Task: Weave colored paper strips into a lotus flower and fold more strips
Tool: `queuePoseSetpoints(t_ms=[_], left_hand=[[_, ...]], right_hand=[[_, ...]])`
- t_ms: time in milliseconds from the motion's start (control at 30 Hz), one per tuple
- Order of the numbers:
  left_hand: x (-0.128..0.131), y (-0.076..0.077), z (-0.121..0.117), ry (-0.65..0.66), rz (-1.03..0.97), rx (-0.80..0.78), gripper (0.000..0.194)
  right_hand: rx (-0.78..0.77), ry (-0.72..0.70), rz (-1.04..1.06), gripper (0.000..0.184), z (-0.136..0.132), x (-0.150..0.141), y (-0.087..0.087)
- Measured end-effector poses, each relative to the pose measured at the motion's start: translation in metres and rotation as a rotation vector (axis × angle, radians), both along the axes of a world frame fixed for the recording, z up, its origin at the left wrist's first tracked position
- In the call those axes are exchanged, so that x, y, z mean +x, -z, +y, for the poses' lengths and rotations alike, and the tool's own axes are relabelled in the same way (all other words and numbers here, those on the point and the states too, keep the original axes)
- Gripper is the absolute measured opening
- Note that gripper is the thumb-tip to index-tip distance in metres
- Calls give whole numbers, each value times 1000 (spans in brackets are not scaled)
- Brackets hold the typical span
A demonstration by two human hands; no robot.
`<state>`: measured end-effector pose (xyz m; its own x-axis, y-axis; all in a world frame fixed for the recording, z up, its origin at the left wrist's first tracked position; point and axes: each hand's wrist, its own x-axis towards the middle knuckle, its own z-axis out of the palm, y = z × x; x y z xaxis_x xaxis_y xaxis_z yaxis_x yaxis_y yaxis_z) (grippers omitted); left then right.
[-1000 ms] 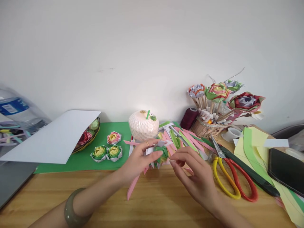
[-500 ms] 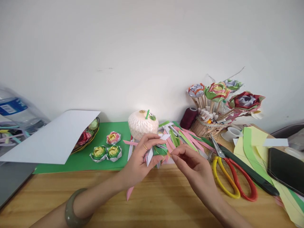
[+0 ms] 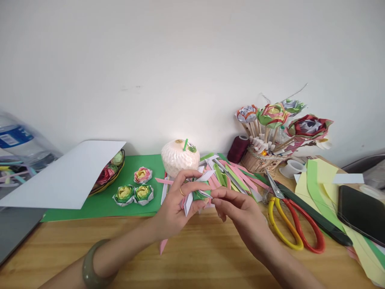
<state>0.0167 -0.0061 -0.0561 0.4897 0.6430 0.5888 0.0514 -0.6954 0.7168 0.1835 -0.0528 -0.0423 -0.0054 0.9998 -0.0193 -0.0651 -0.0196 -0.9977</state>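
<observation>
A partly folded paper flower [image 3: 200, 195] in green, white and pink is pinched between the fingers and thumb of my left hand [image 3: 180, 196]. White pointed strips stick out from it on the upper right and lower left. My right hand [image 3: 236, 206] is closed at the flower's right edge, with thumb and forefinger on the tip of a white fold. Behind the hands lies a pile of folded paper strips [image 3: 237, 176] in pink, white and green. Finished paper flowers [image 3: 143, 194] with yellow centres rest on a green sheet [image 3: 135, 160] to the left.
A round white lamp [image 3: 180, 156] stands behind my left hand. Scissors [image 3: 296, 224], a dark phone [image 3: 362, 212] and loose paper are at the right. A basket of stemmed paper flowers [image 3: 261, 158] stands by the wall. White paper [image 3: 66, 176] covers part of a flower basket at left.
My right hand has moved slightly left and its fingertips now meet the white fold at the flower's edge. My left hand keeps hold of the flower, its forefinger now stretched further across it.
</observation>
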Motion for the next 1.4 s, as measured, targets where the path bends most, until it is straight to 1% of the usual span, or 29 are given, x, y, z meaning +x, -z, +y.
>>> queuePoseSetpoints(t_ms=[67, 167, 267, 333, 433, 600, 767, 833, 1000, 1067, 1200, 1400], left_hand=[[0, 0, 0, 15, 12, -5, 20], [1, 2, -1, 30, 19, 40, 20], [2, 4, -1, 22, 23, 100, 24], [3, 4, -2, 14, 23, 110, 25], [5, 3, -3, 2, 19, 108, 22], [5, 3, -3, -24, 39, 124, 24], [5, 5, -4, -51, 36, 141, 21], [5, 5, -4, -58, 41, 137, 21], [5, 5, -3, -93, 10, 80, 21], [5, 5, -4, -101, -2, 38, 19], [5, 2, -5, -100, -16, -38, 18], [7, 1, -6, -75, -56, -99, 17]], right_hand=[[-14, -30, 28, 16, 0, -1, 0], [-39, -46, 11, 18, 0, -2, -3], [-34, -24, -54, 23, -1, -5, -7], [-21, 1, -91, 25, -2, -6, -8], [-29, 23, -120, 23, -2, -7, -7], [-66, 13, -120, 23, 0, -6, -3], [-93, 16, -132, 22, 0, -6, -3], [-103, 22, -89, 21, 0, -5, -2], [-110, 13, 218, 17, 2, -5, 5], [-129, -5, 296, 18, 2, -5, 7], [-120, -39, 334, 16, 3, -6, 10], [-93, -1, 281, 17, 3, -7, 14]])
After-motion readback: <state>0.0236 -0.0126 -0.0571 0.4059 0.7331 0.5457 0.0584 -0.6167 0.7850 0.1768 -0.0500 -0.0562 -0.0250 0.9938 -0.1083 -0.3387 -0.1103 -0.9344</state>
